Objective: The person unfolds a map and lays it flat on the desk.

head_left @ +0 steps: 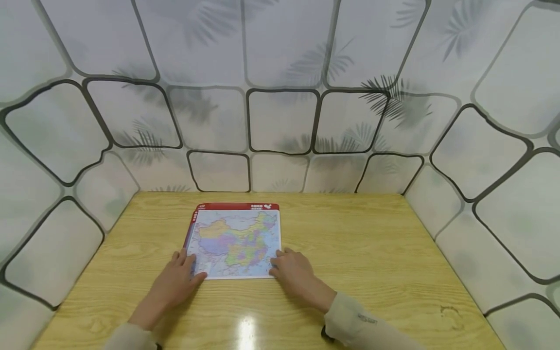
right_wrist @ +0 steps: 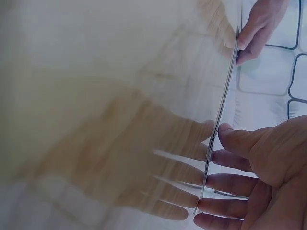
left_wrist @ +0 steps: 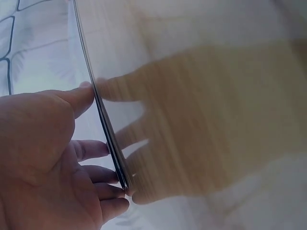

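Note:
A flat, thin map of China [head_left: 238, 240], with a red band along its far side, lies on the wooden table. My left hand [head_left: 172, 281] is at its near left corner, the thumb by the front edge and the fingers along the left side. On the opposite side, my right hand [head_left: 294, 270] touches the near right corner with its fingertips. In the left wrist view the left hand [left_wrist: 43, 153] has relaxed fingers right at the map's thin edge [left_wrist: 104, 125]. The right wrist view has the right hand's [right_wrist: 268, 167] fairly straight fingertips along the map's edge [right_wrist: 221, 105].
The wooden table [head_left: 358, 243] has a glossy surface that mirrors the hands in both wrist views. White curtain-like walls [head_left: 280, 121] with dark outlines and leaf prints enclose its back and sides.

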`<action>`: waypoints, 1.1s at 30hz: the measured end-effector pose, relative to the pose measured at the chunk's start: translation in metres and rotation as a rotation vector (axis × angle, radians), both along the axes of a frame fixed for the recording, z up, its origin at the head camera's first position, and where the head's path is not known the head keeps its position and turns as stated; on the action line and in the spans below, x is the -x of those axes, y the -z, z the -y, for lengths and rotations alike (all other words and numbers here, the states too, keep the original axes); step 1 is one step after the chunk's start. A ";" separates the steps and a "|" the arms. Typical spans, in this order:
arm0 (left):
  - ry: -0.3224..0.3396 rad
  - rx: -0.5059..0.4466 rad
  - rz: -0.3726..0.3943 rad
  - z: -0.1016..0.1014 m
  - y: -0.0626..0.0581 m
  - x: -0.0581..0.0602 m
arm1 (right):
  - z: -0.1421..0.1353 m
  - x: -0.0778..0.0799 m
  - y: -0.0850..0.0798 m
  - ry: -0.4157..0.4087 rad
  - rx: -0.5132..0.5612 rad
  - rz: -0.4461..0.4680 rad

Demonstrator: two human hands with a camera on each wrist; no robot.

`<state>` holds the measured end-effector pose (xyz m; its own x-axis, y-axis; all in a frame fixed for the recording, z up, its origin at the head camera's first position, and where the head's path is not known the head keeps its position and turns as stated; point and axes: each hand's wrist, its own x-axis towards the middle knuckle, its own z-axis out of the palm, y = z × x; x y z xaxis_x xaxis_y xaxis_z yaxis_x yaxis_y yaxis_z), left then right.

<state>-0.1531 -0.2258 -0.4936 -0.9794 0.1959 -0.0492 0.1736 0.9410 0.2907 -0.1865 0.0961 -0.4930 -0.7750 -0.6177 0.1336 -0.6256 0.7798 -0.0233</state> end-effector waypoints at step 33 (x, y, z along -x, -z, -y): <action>0.103 0.010 -0.017 -0.078 0.000 0.008 | -0.084 -0.004 0.004 0.168 0.221 0.078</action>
<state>-0.1615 -0.1480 -0.4933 -0.9548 0.2951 -0.0354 0.2743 0.9206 0.2780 -0.1825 0.1802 -0.4967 -0.8771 -0.4425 0.1867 -0.4779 0.8429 -0.2474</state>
